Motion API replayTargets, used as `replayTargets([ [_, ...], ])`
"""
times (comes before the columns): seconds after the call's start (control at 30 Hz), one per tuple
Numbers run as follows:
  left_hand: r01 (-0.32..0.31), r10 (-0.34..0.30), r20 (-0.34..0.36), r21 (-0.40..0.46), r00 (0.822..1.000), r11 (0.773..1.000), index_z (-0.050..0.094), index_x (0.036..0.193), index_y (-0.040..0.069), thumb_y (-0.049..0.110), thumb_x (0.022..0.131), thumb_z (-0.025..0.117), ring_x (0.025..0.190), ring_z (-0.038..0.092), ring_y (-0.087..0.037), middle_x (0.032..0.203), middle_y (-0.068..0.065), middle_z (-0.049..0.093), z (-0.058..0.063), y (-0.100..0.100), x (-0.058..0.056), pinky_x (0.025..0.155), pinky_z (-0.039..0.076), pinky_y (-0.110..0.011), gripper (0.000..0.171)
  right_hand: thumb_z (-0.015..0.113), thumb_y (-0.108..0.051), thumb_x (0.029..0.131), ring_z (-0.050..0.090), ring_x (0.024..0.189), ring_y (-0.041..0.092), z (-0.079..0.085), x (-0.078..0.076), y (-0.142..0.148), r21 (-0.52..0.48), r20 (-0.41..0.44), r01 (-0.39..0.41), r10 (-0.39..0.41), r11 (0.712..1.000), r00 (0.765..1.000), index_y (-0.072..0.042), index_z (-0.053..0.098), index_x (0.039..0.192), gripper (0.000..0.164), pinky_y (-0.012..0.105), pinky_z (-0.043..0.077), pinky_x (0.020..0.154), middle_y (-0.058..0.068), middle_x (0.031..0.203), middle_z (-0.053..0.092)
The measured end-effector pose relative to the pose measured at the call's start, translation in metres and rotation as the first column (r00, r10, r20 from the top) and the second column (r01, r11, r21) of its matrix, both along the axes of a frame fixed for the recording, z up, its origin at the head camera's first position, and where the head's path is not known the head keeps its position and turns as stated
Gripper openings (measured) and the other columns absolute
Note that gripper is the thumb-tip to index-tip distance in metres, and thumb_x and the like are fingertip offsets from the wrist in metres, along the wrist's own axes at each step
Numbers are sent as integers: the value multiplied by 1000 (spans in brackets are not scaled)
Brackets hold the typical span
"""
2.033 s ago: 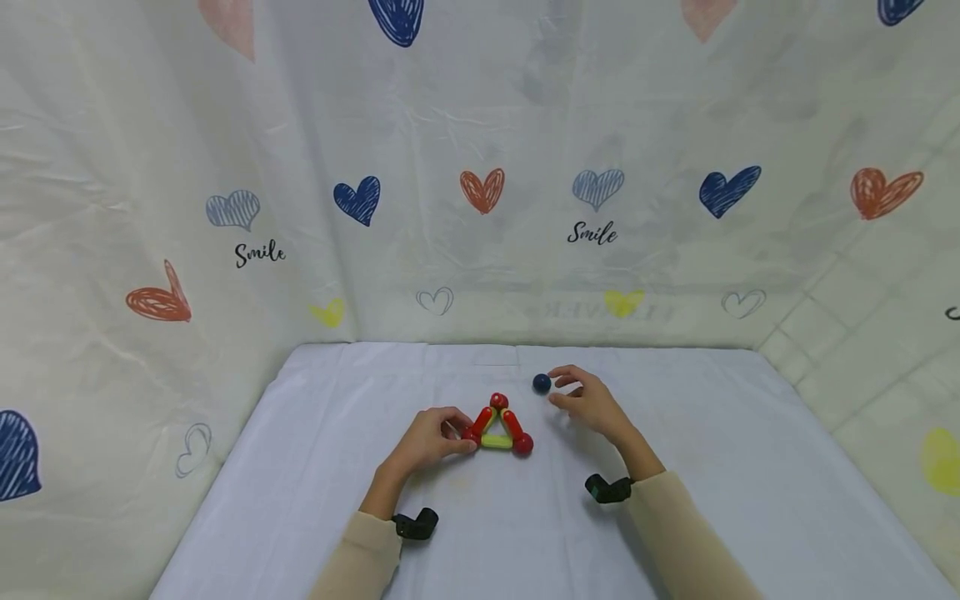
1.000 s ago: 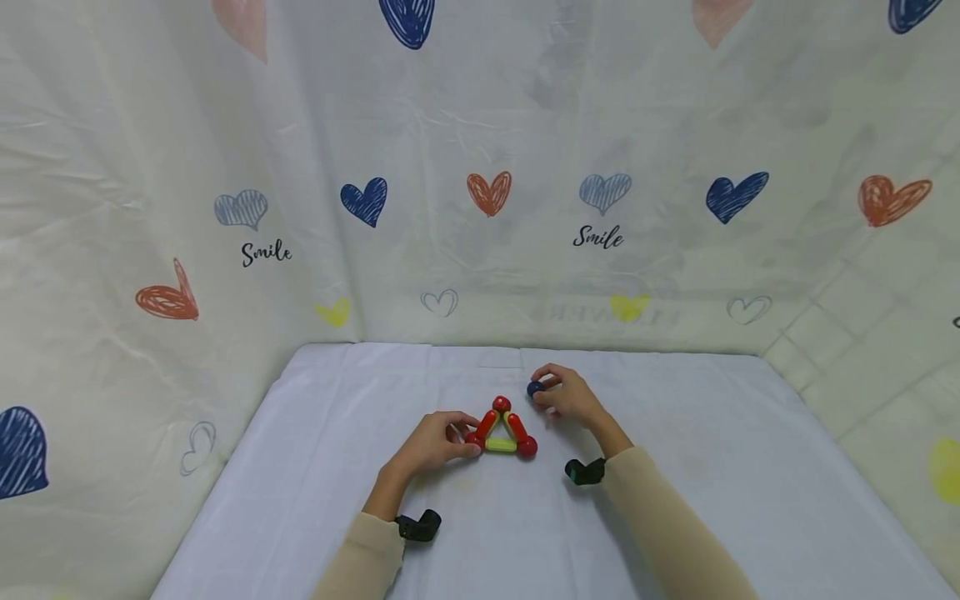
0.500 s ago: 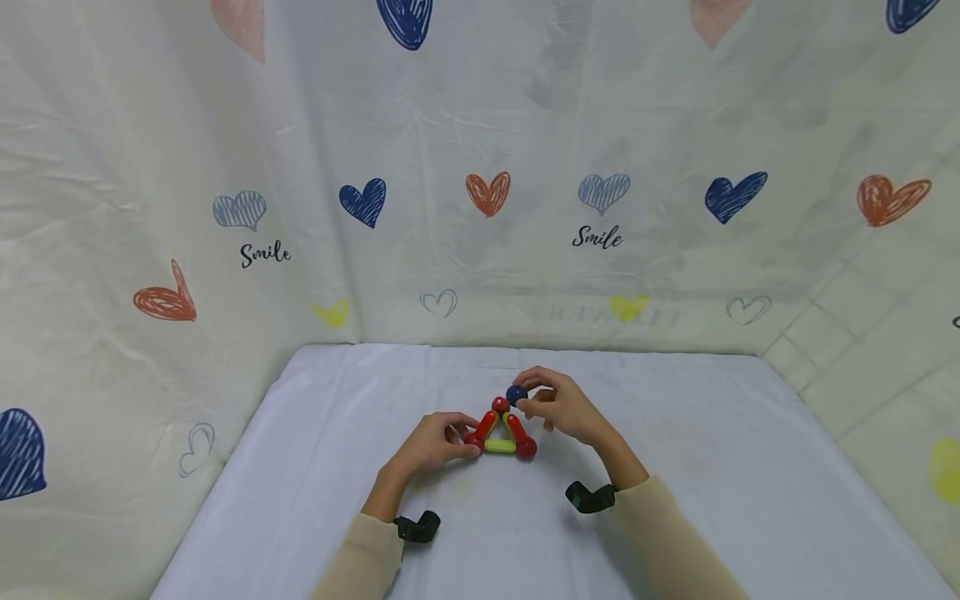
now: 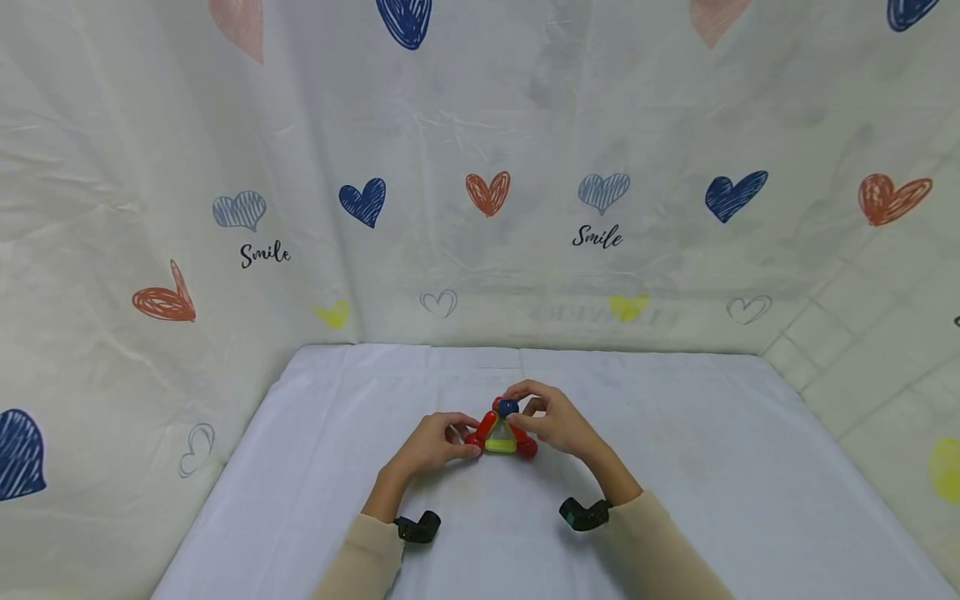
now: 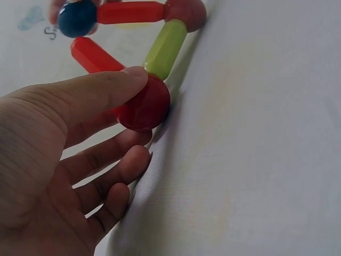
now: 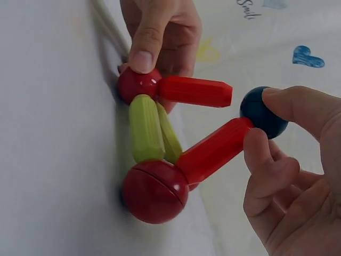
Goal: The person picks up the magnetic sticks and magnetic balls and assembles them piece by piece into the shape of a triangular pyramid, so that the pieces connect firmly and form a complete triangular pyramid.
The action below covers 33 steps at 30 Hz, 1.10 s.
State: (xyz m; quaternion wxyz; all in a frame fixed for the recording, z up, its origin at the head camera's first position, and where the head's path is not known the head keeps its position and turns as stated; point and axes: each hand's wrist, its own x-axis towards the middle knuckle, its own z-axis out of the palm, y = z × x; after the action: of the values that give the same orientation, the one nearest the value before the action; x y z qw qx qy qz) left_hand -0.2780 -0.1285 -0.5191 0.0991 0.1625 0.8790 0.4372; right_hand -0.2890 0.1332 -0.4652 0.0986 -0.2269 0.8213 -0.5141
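A magnetic building-toy frame stands on the white cloth, with red balls at its corners, yellow-green rods [image 4: 500,446] between them and red rods slanting upward. My left hand [image 4: 435,440] holds the left red ball [image 5: 149,106], thumb on top, its other fingers loosely bent behind. Between thumb and fingers, my right hand [image 4: 557,423] pinches a dark blue ball [image 6: 256,112] above the frame. The blue ball meets the upper end of one red rod [image 6: 216,149], which rises from the right red ball [image 6: 154,192]. Another red rod [image 6: 197,92] ends just short of it.
White cloth [image 4: 300,492] covers the table around both hands. Behind it hangs a pale curtain [image 4: 525,125] printed with hearts and "Smile". A small dark camera [image 4: 418,527] sits on the left wrist and another camera [image 4: 583,514] on the right.
My right hand has taken hold of the blue ball from the cloth behind the frame and brought it left and toward me, over the red rods. The left hand stays on its red ball.
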Motion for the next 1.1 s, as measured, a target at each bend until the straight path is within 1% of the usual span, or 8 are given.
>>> replayTargets([
  [0.13, 2, -2, -3, -2, 1000, 1000, 73, 120, 20, 35, 86, 83, 84, 58, -14, 98, 3, 69, 0, 0, 0, 72, 49, -26, 39, 74, -18, 95, 61, 85, 21, -6, 1, -3, 8, -81, 7, -7, 1000, 997, -19, 67, 124, 30, 27, 53, 66, 4, 124, 67],
  [0.27, 2, -2, -1, -1, 1000, 1000, 73, 121, 21, 35, 86, 83, 84, 58, -14, 98, 3, 69, -1, 0, 0, 72, 49, -26, 38, 74, -18, 95, 60, 88, 22, -9, 1, -6, 28, -130, 29, -26, 999, 991, -22, 68, 123, 29, 27, 53, 69, 2, 122, 65],
  [0.37, 0, 0, 6, 3, 1000, 1000, 73, 120, 21, 35, 86, 83, 84, 58, -15, 98, 3, 69, -2, 0, 0, 72, 49, -26, 38, 75, -19, 94, 59, 91, 23, -9, 1, -8, 43, -142, 55, -48, 998, 989, -25, 68, 122, 29, 28, 54, 70, 2, 120, 63],
  [0.5, 2, -2, 11, 5, 1000, 1000, 73, 121, 21, 35, 86, 83, 84, 58, -16, 97, 4, 69, -2, 1, 0, 72, 49, -27, 38, 75, -21, 94, 58, 94, 22, -8, 0, -9, 59, -141, 69, -60, 996, 988, -26, 68, 122, 30, 28, 55, 72, 1, 124, 60],
  [0.6, 1, -1, 12, 3, 1000, 1000, 73, 121, 22, 34, 87, 83, 85, 58, -16, 97, 5, 68, 0, 1, 0, 72, 49, -27, 37, 74, -20, 95, 59, 92, 22, -8, -1, -9, 68, -147, 52, -42, 996, 988, -21, 66, 125, 32, 28, 55, 70, 1, 128, 61],
  [0.73, -1, 1, 9, 8, 1000, 1000, 72, 121, 24, 36, 88, 82, 85, 59, -16, 98, 4, 68, 1, 1, 0, 73, 50, -29, 37, 72, -19, 96, 60, 86, 23, -7, -3, -8, 75, -149, 16, -5, 997, 989, -17, 65, 129, 34, 28, 52, 64, 1, 124, 66],
  [0.97, -22, 22, -2, 60, 1000, 998, 73, 120, 26, 46, 97, 68, 88, 62, -15, 100, 4, 71, -1, 4, 0, 78, 51, -35, 30, 71, -21, 97, 61, 85, 21, -8, -5, -7, 87, -152, -9, 22, 996, 988, -26, 65, 126, 31, 28, 51, 62, 0, 121, 68],
  [1.1, -26, 28, -26, 81, 999, 996, 74, 117, 24, 46, 99, 65, 87, 64, -14, 96, 7, 72, -5, 7, -1, 78, 52, -34, 30, 71, -20, 97, 61, 85, 21, -10, -5, -7, 71, -153, -15, 25, 997, 988, -22, 65, 126, 30, 28, 50, 61, 0, 123, 68],
])
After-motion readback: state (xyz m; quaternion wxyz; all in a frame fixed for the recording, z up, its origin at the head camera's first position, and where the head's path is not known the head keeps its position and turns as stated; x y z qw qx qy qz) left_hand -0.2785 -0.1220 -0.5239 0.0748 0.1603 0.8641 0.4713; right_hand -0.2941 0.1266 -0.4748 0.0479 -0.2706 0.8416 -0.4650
